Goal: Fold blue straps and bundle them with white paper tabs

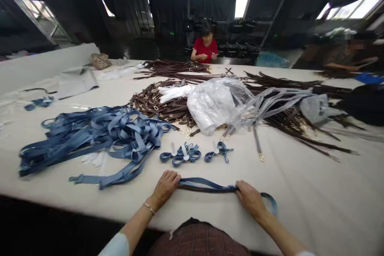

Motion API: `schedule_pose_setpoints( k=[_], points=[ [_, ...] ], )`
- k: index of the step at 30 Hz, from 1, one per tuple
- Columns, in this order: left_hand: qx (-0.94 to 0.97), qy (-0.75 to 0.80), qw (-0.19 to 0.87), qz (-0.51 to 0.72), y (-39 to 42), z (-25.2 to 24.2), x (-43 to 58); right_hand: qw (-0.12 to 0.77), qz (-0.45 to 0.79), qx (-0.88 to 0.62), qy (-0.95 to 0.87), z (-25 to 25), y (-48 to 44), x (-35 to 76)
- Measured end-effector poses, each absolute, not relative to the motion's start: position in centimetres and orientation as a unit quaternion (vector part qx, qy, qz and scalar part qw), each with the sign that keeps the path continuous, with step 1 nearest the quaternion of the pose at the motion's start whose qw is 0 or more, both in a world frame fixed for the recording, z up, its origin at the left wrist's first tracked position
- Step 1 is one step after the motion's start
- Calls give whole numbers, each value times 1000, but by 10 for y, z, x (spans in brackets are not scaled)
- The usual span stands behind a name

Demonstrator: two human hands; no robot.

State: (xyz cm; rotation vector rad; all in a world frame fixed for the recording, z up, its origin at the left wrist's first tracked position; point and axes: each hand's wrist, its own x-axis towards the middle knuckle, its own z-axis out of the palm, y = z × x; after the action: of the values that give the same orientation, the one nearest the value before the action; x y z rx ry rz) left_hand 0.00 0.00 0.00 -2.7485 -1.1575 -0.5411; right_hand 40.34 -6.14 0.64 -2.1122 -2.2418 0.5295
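Note:
A blue strap (pixel 207 184), doubled into long layers, stretches sideways just above the table's near edge. My left hand (pixel 167 184) is closed on its left end. My right hand (pixel 249 196) grips it farther along, and a loop of the strap curls out past that hand on the right. Beyond my hands lie small folded bundles of blue strap (pixel 180 155) with white tabs on them, and one more such bundle (pixel 218 152) to their right. A large tangled heap of blue straps (pixel 99 128) spreads to the left.
Brown straps with gold clasps (pixel 162 102) pile up mid-table. A clear plastic bag (pixel 216 102) lies against them, with more dark straps (pixel 294 126) on the right. White gloves (pixel 93 159) rest by the blue heap. A person in red (pixel 205 50) works across the table (pixel 300 192); another sits far right.

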Motion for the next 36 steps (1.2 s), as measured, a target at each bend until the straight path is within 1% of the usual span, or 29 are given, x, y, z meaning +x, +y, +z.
schedule_pose_setpoints(
  k=[5, 9, 11, 14, 19, 24, 29, 33, 36],
  points=[
    [-918, -359, 29, -167, -8, 3, -3, 20, 218, -715, -664, 17, -59, 407],
    [-917, -374, -34, -136, -13, 7, -4, 11, 216, -721, -658, 19, -61, 407],
    [-908, -400, -48, -115, -13, 11, -1, 9, 212, -722, -658, 20, -62, 407],
    [-907, -411, -27, -92, -8, 16, 6, 7, 211, -721, -660, 21, -61, 406],
    [-920, -383, 2, -85, -6, 18, 10, 5, 211, -728, -653, 23, -58, 407],
    [-938, -342, 10, -52, -32, 7, 5, 12, 214, -739, -639, 20, -61, 410],
    [-929, -368, 13, -37, -52, -2, 12, 35, 204, -755, -622, 15, -66, 408],
    [-926, -374, 44, -28, -41, 1, 27, 56, 182, -765, -615, 10, -67, 406],
    [-925, -373, 52, -56, -24, 5, 32, 72, 167, -765, -618, 5, -68, 405]
  ],
)
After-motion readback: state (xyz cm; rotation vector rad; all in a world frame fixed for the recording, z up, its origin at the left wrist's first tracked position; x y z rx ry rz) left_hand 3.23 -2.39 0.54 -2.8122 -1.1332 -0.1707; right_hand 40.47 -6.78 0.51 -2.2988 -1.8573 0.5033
